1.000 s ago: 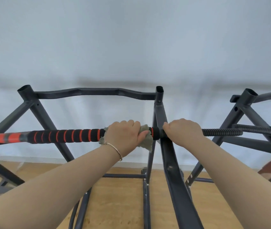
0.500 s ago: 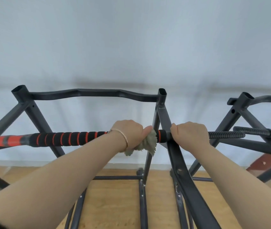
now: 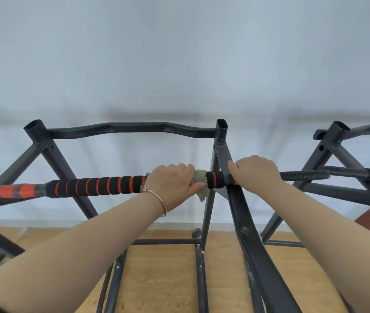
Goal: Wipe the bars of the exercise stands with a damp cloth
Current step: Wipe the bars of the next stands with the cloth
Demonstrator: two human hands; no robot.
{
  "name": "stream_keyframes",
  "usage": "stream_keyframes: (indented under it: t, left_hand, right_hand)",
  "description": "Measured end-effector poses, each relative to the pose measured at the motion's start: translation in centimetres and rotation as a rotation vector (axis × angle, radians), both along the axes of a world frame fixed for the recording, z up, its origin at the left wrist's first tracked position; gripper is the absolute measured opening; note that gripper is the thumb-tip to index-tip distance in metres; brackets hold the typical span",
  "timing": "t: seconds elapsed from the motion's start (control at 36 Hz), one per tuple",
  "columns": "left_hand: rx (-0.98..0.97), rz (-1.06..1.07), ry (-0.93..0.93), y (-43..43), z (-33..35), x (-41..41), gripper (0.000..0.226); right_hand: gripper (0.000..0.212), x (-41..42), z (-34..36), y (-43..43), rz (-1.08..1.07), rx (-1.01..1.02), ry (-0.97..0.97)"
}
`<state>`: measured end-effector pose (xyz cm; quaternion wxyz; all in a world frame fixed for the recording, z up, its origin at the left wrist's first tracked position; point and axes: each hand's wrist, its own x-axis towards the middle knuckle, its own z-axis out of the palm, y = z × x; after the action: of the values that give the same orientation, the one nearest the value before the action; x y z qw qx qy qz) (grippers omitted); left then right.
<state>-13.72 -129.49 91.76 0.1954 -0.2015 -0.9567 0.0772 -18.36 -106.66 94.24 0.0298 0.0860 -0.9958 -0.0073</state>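
Well, a dark metal stand rises from the wooden floor, with a second stand to its right. Across the nearer one runs a bar sleeved in black foam with orange rings. The left hand curls its fingers over the bar, gripping a fuzzy grey-green cloth that pokes out beside the thumb. The right hand grips the bar just past the upright.

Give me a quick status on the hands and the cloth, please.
Left hand grips cloth around the striped foam bar. Right hand grips same bar. Stand strut crosses between the hands.
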Motion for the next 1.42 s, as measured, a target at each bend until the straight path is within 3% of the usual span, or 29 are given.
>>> stream_keyframes:
  t: [0.06,0.14,0.22,0.33,0.64,0.72,0.81,0.92,1.0,1.14,1.22,1.31,1.42]
  left_hand:
    - [0.018,0.043,-0.046,0.2,0.4,-0.2,0.046]
    - [0.007,0.089,-0.131,0.5,1.0,-0.8,0.051]
    - [0.0,0.106,-0.182,0.5,1.2,-1.4,0.053]
    - [0.025,0.105,-0.152,0.6,0.9,-1.7,0.05]
    - [0.053,0.033,0.238,0.0,-2.2,-1.1,0.046]
    - [0.016,0.025,0.187,-0.7,-2.3,-0.8,0.047]
    - [0.003,0.064,0.088,-1.0,-1.1,-0.5,0.063]
    - [0.032,0.137,0.005,-1.3,0.5,-0.2,0.084]
    - [0.012,0.076,0.012,-1.1,0.6,-0.6,0.076]
    - [-0.03,0.091,-0.21,-0.2,1.2,-1.3,0.057]
    - [-0.009,0.08,-0.232,-0.5,1.5,-1.7,0.056]
    - [-0.006,0.069,-0.259,-0.7,1.7,-1.9,0.057]
    - [0.044,0.078,-0.44,-0.9,2.5,-2.2,0.06]
  right_hand:
    - [0.029,1.5,-1.0,-0.4,0.201,-0.071,0.299]
    - [0.016,1.8,-1.5,-1.1,0.425,-0.146,0.269]
    - [0.01,0.8,-2.1,-1.6,0.508,0.098,0.307]
    - [0.024,0.5,-2.5,-1.9,0.459,0.181,0.339]
    - [0.008,-0.2,-1.0,-3.1,0.314,0.171,0.186]
    - [0.014,-0.5,-1.4,-2.6,0.345,0.172,0.213]
    - [0.029,-0.3,-2.1,-1.1,0.445,0.13,0.24]
    - [0.032,0.7,-1.4,1.9,0.304,-0.19,0.085]
    - [0.038,1.2,-1.2,3.6,0.38,-0.147,0.012]
    - [0.041,0.9,-2.0,3.6,0.386,0.099,0.077]
    - [0.041,0.0,-1.7,3.7,0.369,-0.008,0.092]
    - [0.024,-1.0,-0.8,4.5,0.405,-0.086,-0.006]
    - [0.02,-1.6,-0.1,5.7,0.473,-0.138,-0.128]
